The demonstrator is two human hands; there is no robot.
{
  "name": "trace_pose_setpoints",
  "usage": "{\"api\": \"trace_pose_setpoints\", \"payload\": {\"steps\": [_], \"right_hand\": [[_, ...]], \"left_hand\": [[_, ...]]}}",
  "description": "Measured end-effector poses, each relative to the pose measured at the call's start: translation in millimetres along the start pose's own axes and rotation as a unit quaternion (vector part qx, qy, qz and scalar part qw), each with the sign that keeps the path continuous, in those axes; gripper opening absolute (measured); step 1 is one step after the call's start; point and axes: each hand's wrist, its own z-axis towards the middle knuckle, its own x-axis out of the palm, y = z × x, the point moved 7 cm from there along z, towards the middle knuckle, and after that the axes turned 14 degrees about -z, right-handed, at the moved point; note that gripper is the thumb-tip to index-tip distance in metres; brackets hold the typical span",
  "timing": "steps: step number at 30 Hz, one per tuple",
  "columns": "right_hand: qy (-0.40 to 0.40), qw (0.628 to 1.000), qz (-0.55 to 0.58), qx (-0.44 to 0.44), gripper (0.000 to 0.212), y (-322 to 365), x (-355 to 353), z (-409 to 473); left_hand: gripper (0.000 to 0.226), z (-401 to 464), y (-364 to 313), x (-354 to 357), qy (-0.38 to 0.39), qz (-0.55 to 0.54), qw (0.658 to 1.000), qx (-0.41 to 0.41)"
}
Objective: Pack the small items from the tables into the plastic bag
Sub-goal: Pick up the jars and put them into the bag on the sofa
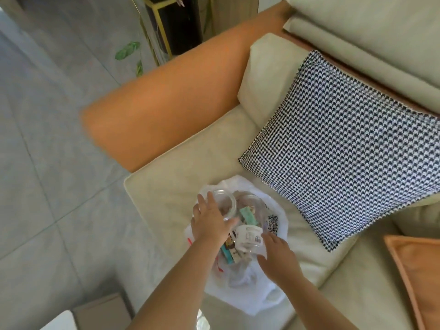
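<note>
The thin white plastic bag lies on the front part of the cream sofa seat, its mouth spread wide and facing up toward the camera, its long axis running from the near seat edge back toward the cushions. Inside it sit 2 clear plastic jars: the clear round jar at the far left lies tipped with its opening toward the viewer, and the white-labelled clear jar lies on its side, its length pointing roughly left to right. Between them a mint-green flat packet slants from upper left to lower right — a second printed strip below it is too blurred to name.

The left hand reaches over the bag's left side, fingers straight and spread, palm down on or just above the round jar; I cannot tell whether it touches. The right hand sits at the bag's right side with loose, fairly straight fingers beside the labelled jar, holding nothing that shows.

The bag's near end hangs close to the seat's front edge, with grey tiled floor beyond to the left. Left of the bag the seat is bare up to the orange padded armrest. To the right, near the bag but apart from it, a black-and-white houndstooth cushion leans on the cream backrest; an orange cushion lies at the far right edge.
</note>
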Motion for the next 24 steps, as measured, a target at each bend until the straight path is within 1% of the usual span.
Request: {"api": "trace_pose_setpoints", "payload": {"steps": [5,9,12,14,17,18,21,24], "right_hand": [[0.007,1.000,-0.009,-0.010,0.053,5,-1,-19],[0.003,0.999,-0.019,-0.036,0.054,14,-2,-39],[-0.002,0.998,-0.036,-0.056,0.054,20,-8,-64],[-0.005,0.996,-0.049,-0.069,0.053,23,-16,-86],[-0.015,0.994,-0.066,-0.088,0.051,31,-29,-122],[-0.018,0.993,-0.071,-0.094,0.050,35,-32,-134],[-0.017,0.989,-0.089,-0.113,0.051,48,-34,-170],[-0.008,0.985,-0.107,-0.137,0.051,63,-27,-203]], "left_hand": [[0.089,-27,7,-2,0.035,-0.006,0.999,0.012],[0.076,-58,10,-6,0.035,-0.031,0.999,0.011],[0.077,-96,9,-10,0.048,-0.042,0.998,0.023],[0.076,-129,9,-12,0.061,-0.047,0.997,0.016],[0.049,-183,13,-12,0.080,-0.009,0.997,0.002],[0.047,-201,16,-13,0.079,-0.014,0.997,-0.002],[0.056,-248,25,-14,0.077,-0.037,0.996,-0.016],[0.056,-290,41,-20,0.069,-0.064,0.995,-0.041]]}}
